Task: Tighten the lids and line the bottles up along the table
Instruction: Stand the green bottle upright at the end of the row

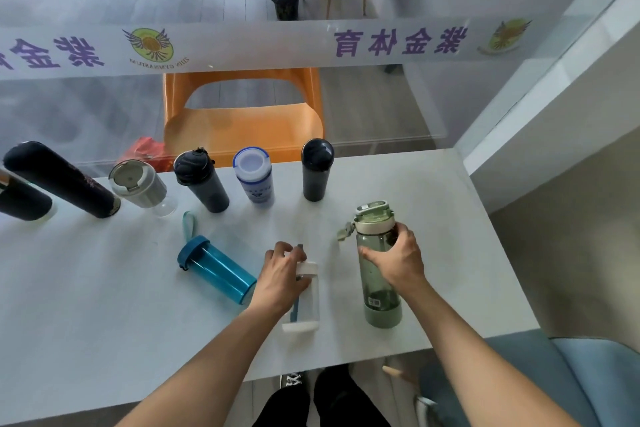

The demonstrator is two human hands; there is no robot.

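On the near right of the white table [104, 305], the right hand [398, 262] is wrapped around the upper body of an upright green bottle [379, 288], fingers closed on it just below its cream-and-green flip lid [374, 215]. Just to its left, the left hand [282, 276] is curled over the top of a clear bottle with a white cap [304, 302], gripping it at the cap. A blue transparent bottle [218, 269] stands left of that hand, its loop strap lying on the table. Along the far edge stands a row: a dark navy flask [316, 170], a white-and-blue bottle [254, 177], a dark grey bottle with a flip lid [202, 180], a grey-lidded glass cup [142, 185] and a tall black flask [60, 178]. An orange chair [242, 114] shows beyond the glass.
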